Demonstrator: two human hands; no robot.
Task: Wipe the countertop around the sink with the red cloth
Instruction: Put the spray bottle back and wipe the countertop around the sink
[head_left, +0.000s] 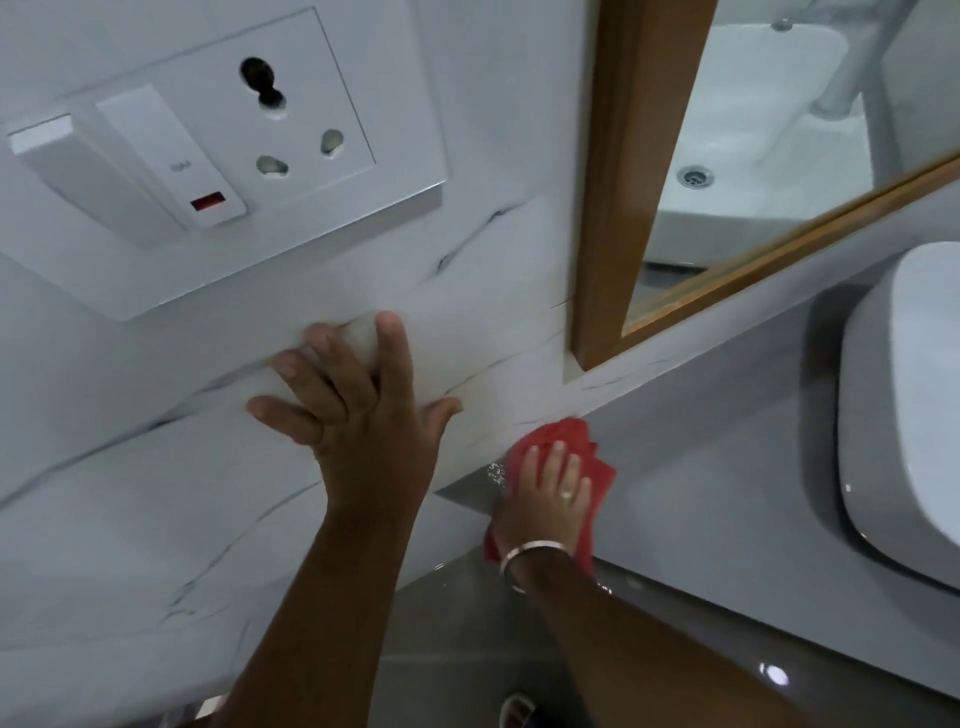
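The red cloth (563, 441) lies crumpled on the grey countertop (717, 478), in the corner where the counter meets the white marbled wall. My right hand (545, 499) presses flat on top of it, with a ring on one finger and a metal bangle at the wrist. My left hand (358, 400) is spread flat against the wall tile, fingers apart, holding nothing. The white basin (904, 415) sits on the counter at the right edge of view, well apart from the cloth.
A white switch and socket plate (218, 145) is on the wall above my left hand. A wood-framed mirror (613, 208) hangs above the counter and reflects the basin and tap. Grey floor tiles (467, 649) show below the counter's front edge.
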